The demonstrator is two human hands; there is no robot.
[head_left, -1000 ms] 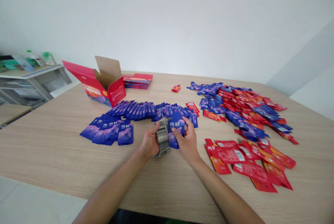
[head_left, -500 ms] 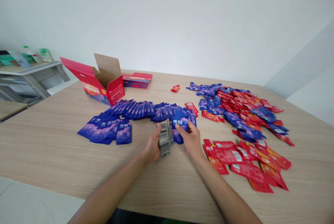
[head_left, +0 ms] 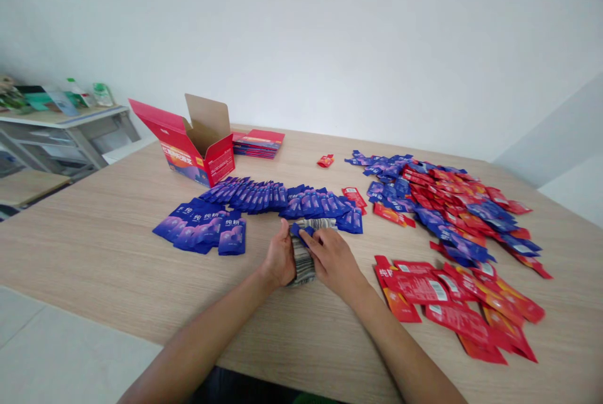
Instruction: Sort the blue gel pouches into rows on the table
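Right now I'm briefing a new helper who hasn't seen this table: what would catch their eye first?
Probably the big heap of mixed red and blue sachets at the table's far right. Next, the two hands at the centre, left hand and right hand, gripping a stack of sachets, with the open red box behind left.

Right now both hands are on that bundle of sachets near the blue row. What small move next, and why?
Probably square up the stack of sachets on the table before anything else. The left hand grips its side and the right hand presses on top, yet the upper edges look fanned and uneven, next to the row of blue sachets.
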